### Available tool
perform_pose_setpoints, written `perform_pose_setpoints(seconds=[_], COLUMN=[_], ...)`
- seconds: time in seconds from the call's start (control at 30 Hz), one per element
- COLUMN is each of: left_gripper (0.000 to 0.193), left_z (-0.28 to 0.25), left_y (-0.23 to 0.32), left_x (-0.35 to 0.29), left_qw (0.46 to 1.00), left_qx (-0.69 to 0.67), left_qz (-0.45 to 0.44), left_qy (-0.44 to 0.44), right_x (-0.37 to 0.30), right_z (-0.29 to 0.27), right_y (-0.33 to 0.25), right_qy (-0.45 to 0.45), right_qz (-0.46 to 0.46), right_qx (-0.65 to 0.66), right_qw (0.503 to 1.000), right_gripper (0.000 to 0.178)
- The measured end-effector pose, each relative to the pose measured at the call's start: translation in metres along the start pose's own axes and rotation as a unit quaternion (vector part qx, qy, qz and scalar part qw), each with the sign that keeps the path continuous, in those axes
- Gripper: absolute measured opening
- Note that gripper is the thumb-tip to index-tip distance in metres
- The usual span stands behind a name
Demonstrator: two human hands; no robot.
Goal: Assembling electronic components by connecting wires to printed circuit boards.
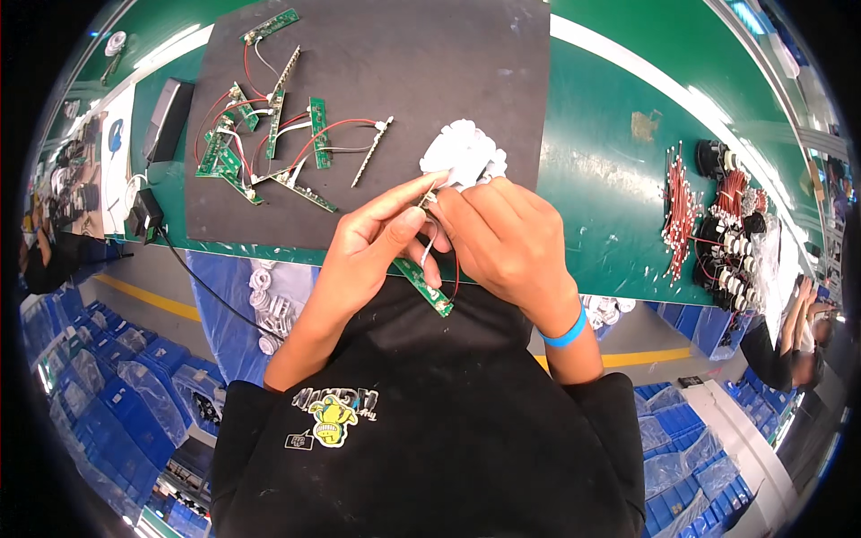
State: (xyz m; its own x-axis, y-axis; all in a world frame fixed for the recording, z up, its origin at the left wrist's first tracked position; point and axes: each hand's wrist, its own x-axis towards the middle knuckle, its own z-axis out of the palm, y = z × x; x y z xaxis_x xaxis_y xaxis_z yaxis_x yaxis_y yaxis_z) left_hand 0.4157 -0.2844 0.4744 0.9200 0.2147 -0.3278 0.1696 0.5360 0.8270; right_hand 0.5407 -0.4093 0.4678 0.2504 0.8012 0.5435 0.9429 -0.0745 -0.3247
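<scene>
My left hand is closed, thumb and forefinger pinching the narrow end of a small circuit board. Below those fingers hangs a green circuit board with thin red and white wires rising from its lower end. My right hand has its fingers curled together against the pinched end; whatever sits between its fingertips is hidden. Just beyond both hands, a heap of white plastic parts lies on the dark mat.
Several wired green circuit boards lie on the mat's left. A black box-shaped device and a black adapter with cable stand left. Red wire bundles and black-and-white parts lie right. Blue bins stand below.
</scene>
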Motion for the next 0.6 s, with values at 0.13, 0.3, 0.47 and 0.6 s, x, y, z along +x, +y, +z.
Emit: perform_pose_setpoints(seconds=[0.13,0.3,0.47,0.6], left_gripper=[0.040,0.038,0.039,0.037], left_z=[-0.002,-0.014,-0.018,-0.017], left_y=[-0.001,0.007,0.012,0.011], left_x=[0.000,-0.002,-0.001,-0.001], left_qw=[1.000,0.997,0.990,0.989], left_qx=[0.011,0.059,0.050,0.062], left_qz=[-0.016,-0.049,-0.114,-0.108], left_qy=[0.009,-0.012,-0.066,-0.083], right_x=[-0.002,-0.003,-0.009,-0.008], right_z=[-0.001,0.001,0.006,0.005], right_y=[-0.003,0.008,0.017,0.016], right_qy=[-0.012,0.005,0.017,0.038], right_qz=[-0.001,0.078,0.050,0.045], right_qx=[-0.008,0.153,0.251,0.258], right_qw=[1.000,0.985,0.966,0.964], right_gripper=[0.023,0.024,0.023,0.024])
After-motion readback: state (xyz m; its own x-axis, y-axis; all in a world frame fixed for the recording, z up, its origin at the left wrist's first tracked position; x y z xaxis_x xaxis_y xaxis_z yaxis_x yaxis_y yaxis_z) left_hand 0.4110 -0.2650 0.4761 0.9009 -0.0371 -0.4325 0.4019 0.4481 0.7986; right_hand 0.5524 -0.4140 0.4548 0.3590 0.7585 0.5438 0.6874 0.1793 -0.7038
